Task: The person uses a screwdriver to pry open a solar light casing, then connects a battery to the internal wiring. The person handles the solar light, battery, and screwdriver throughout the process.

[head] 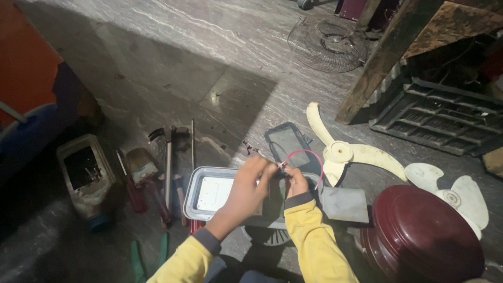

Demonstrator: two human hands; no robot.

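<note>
Floor: grey veined stone floor (173,57), dim, cluttered with tools and fan parts.
Left hand: the left hand (250,181) hovers over the flat grey rectangular lamp housing with a white LED panel (207,193), fingertips pinched on the end of a thin red wire loop (308,157).
Right hand: the right hand (296,182) is closed, pinching the same wire end just beside the left fingertips.
Wire: it arcs up and right from the hands, above the housing's far edge.
Behind the hands: a dark rectangular frame with a glass pane (287,142) lies on the floor.
Right side: a cream three-bladed plastic fan blade (343,152), a second white fan blade (455,195), a glossy maroon domed motor cover (422,236).
Left side: a hammer (167,157), red-handled screwdrivers (137,191), a grimy open plastic container (86,175).
Far back: a round wire fan guard (326,46).
</note>
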